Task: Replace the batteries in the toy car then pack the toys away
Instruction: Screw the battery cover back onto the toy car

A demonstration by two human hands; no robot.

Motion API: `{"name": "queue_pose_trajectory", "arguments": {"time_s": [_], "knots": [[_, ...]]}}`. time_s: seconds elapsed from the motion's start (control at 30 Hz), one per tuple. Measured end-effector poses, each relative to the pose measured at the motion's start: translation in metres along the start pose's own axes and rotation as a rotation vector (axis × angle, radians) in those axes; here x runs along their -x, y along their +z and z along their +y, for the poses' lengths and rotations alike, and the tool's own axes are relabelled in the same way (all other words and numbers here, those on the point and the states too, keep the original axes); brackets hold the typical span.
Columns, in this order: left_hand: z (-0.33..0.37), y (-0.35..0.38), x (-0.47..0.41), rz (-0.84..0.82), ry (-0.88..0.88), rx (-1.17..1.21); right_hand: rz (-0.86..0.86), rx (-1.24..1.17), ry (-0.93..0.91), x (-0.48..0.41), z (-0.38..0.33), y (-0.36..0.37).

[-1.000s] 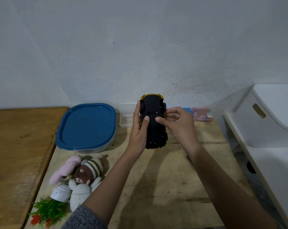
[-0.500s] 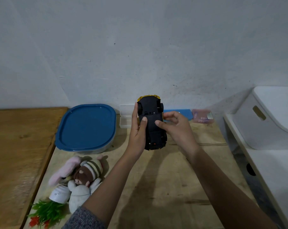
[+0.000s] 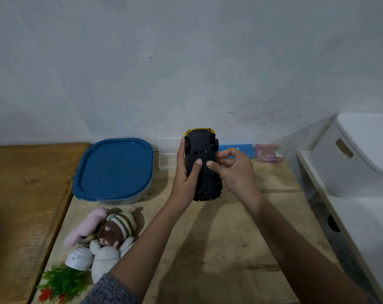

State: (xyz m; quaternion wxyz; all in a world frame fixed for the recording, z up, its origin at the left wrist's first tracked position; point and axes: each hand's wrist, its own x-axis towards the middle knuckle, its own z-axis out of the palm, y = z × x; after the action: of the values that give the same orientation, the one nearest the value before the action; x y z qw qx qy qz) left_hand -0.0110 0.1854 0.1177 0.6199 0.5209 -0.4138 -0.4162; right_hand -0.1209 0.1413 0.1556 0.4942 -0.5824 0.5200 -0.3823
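Head view: the only view given; everything below is read from it.
Landmark: a blue-lidded container (image 3: 113, 170) is set at the back of the wooden table (image 3: 208, 249), lid on.
Toy car (image 3: 202, 167): held off the table just right of the container, black underside turned to the camera, yellow body facing away.
Left hand (image 3: 186, 178): wrapped round the car's container-side flank, thumb laid flat on the underside.
Right hand (image 3: 232, 172): fingers curled, thumb tip pressed on the underside beside the left thumb; the car's far edge is pinched.
Battery cover: judged to be closed; no loose cover and no batteries are seen.
Done so far: the car is picked up and turned over; nothing more can be confirmed.
Left to do: the cover is to be opened, cells swapped, cover refitted.
Packing: not begun; plush toys (image 3: 111, 229) and a potted plastic plant (image 3: 76, 260) are lying in front of the container.
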Motion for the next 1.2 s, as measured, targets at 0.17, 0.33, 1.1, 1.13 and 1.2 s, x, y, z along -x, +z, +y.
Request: {"name": "queue_pose_trajectory", "arguments": {"time_s": [0.17, 0.33, 1.1, 1.13, 1.2], "knots": [[-0.003, -0.002, -0.001, -0.003, -0.021, 0.007, -0.045, -0.009, 0.046, -0.005, -0.002, -0.002], [-0.002, -0.003, -0.002, -0.02, -0.009, -0.002, -0.033, -0.09, 0.114, -0.009, -0.005, -0.006], [-0.003, -0.013, -0.006, -0.102, 0.005, -0.062, -0.15, 0.096, -0.003, -0.015, 0.001, -0.005], [-0.004, -0.012, -0.006, -0.095, -0.001, -0.055, -0.142, 0.124, -0.013, -0.015, 0.002, -0.003], [-0.008, -0.011, -0.006, -0.071, -0.019, -0.032, -0.144, 0.17, -0.024, -0.015, 0.003, -0.001]]}}
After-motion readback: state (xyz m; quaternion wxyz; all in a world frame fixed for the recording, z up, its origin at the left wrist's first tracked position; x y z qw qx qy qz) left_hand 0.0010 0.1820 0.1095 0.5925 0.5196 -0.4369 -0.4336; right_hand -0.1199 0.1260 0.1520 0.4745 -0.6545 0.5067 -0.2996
